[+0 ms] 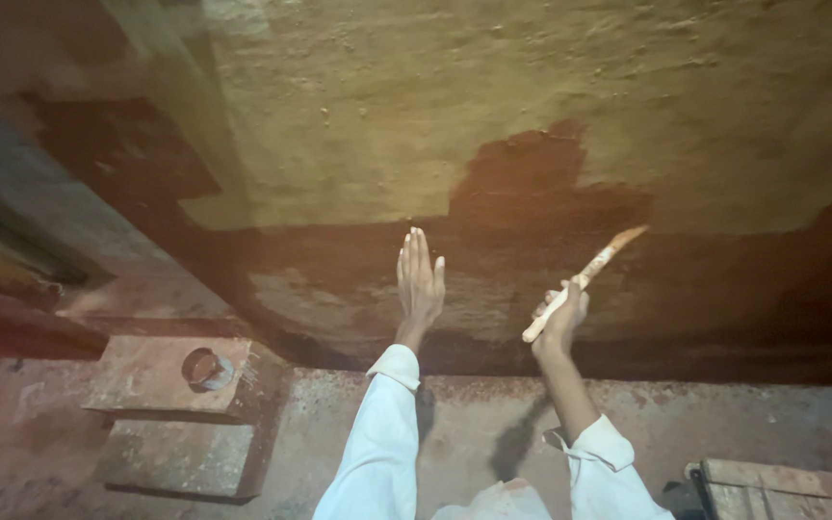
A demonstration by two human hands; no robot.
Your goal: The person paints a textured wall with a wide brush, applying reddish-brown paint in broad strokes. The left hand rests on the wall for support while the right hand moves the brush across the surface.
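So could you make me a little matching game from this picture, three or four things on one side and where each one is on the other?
Things:
1. left hand
2. right hand
3. small round cup
4. dark red painted patch

Places:
A. sitting on the stone block at lower left
B. spread on the wall above the brush
C. flat and open against the wall, fingers up
D. wrapped around the brush handle

Pairs: 1-C, 2-D, 3-A, 4-B

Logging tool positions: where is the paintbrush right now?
In the head view, the brush is right of centre, held in the right hand, bristles against the wall by the dark red paint.
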